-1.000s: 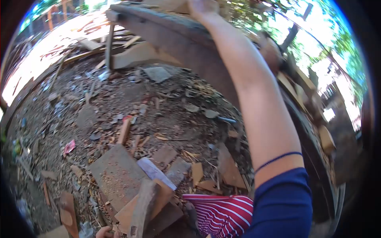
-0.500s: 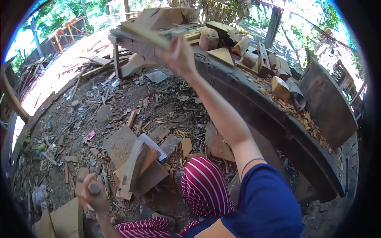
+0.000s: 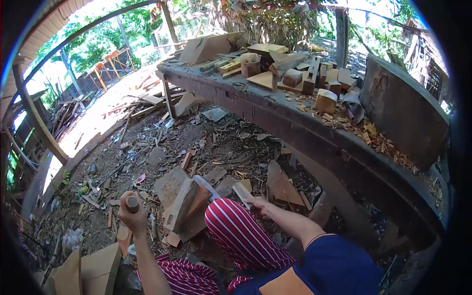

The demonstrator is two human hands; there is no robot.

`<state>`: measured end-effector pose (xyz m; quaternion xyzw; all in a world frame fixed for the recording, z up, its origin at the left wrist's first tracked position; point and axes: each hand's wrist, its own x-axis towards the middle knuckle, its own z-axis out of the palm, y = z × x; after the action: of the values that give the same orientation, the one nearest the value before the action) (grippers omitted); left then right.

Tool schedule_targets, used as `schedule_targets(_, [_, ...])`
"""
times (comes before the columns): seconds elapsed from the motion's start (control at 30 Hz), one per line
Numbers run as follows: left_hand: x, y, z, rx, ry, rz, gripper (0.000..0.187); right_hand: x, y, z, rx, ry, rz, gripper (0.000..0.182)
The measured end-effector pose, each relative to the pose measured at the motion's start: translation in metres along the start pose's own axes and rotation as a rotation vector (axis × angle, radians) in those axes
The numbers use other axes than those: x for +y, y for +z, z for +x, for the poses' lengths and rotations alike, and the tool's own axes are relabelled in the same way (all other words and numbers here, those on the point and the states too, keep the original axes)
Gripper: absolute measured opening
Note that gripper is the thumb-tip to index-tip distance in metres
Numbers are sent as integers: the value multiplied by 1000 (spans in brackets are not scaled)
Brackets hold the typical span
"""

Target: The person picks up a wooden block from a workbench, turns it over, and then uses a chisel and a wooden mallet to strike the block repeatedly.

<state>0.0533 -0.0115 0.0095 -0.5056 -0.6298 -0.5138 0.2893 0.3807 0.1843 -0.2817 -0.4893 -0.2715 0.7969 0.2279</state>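
My left hand [image 3: 133,216] is closed around the round wooden handle [image 3: 132,202] of an upright tool; its working end is hidden below my fist. My right hand [image 3: 259,206], beside my right knee, grips one end of a pale flat piece of wood [image 3: 242,194], held low over the ground litter. Between my hands lies a thick wooden block [image 3: 178,209] with a slot near its lower end, leaning on other wood pieces.
A long dark bench [image 3: 295,118] crosses the right side, bearing cut wood blocks [image 3: 325,101], shavings [image 3: 378,147] and a large curved board [image 3: 405,110]. Angled boards [image 3: 101,268] stand at lower left. Chips and litter cover the dirt floor.
My right hand has come down from over the bench to beside my knee, still with a piece of wood in it. My left hand keeps hold of the handle. The view has shifted.
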Motion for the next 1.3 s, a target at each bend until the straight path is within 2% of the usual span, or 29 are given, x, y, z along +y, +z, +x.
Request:
schedule_targets(0.03, [8, -3, 1, -25, 20, -14, 14, 10, -15, -4, -1, 2, 6, 39])
schedule_targets(0.1, [18, -7, 2, -63, 41, -19, 13, 19, -41, -14, 168, 55, -243, 41])
schedule_targets(0.13, [23, -10, 2, -95, 56, -24, 13, 16, -50, -17, 169, 55, -238, 41])
schedule_targets(0.2, [36, -16, 5, -105, 40, -48, 10, -7, -68, -23, 104, -154, -1335, 48])
schedule_targets(0.23, [39, -16, 7, -108, 27, -71, 8, -44, -42, -69, 105, -292, -1553, 59])
schedule_targets(0.3, [25, -14, 11, -76, 48, -85, 8, -86, -12, -116, 252, -829, -1448, 58])
schedule_targets(0.33, [16, -13, 11, -50, 54, -91, 8, -127, 12, -158, 213, -965, -1547, 50])
schedule_targets(0.37, [13, -14, 12, -77, -25, -64, 8, -165, 37, -216, 259, -1219, -1647, 43])
schedule_targets(0.4, [4, -14, 11, -87, -21, -80, 8, -200, 51, -250, 296, -1408, -1691, 38])
schedule_targets(0.43, [-7, -15, 12, -101, -70, -72, 7, -230, 52, -271, 580, -1746, -1775, 38])
schedule_targets(0.47, [-16, -13, 14, -113, -117, -64, 7, -256, 58, -308, 872, -1752, -1810, 37])
schedule_targets(0.53, [-21, -8, 20, -84, -57, -89, 7, -298, 47, -341, 1410, -1302, -1880, 46])
schedule_targets(0.6, [-32, -8, 18, -59, -19, -53, 8, -336, 44, -376, 1218, -508, -1690, 63])
schedule_targets(0.67, [-32, -8, 17, -76, -88, -92, 8, -361, -2, -351, 1184, -446, -1798, 63])
schedule_targets(0.73, [-39, -5, 10, -84, -166, -125, 8, -378, -35, -337, 1120, -631, -1701, 62])
schedule_targets(0.8, [-55, -1, 4, -77, -357, -283, 8, -374, -41, -338, 1302, -709, -1526, 54])
schedule_targets(0.83, [-60, -1, 3, -73, -337, -259, 7, -380, -57, -337, 1297, -722, -1553, 54])
schedule_targets(0.9, [-62, -5, 1, -33, -396, -304, 7, -389, -89, -328, 856, -977, -856, 47])
schedule_targets(0.93, [-62, -5, 2, -4, -429, -355, 6, -383, -79, -329, 852, -979, -870, 47])
schedule_targets(1.0, [-59, -6, 8, 31, -459, -416, 6, -366, -59, -341, 140, -1115, -72, 47])
schedule_targets(1.03, [-58, -10, 10, 37, -491, -409, 7, -355, -38, -346, 143, -1118, -74, 47])
schedule_targets(1.1, [-67, -10, 8, 48, -506, -385, 8, -334, 13, -346, -372, -1066, 266, 55])
schedule_targets(1.13, [-67, -8, 7, 38, -510, -372, 8, -331, 25, -340, -369, -1050, 274, 55])
schedule_targets(1.2, [-70, -9, 7, 64, -500, -398, 7, -322, 45, -320, -686, -926, 293, 60])
schedule_targets(1.23, [-76, -10, 6, 35, -489, -396, 7, -317, 58, -307, -688, -905, 309, 60])
schedule_targets(1.3, [-78, -17, 2, 35, -523, -335, 8, -302, 84, -279, -879, -727, 425, 60])
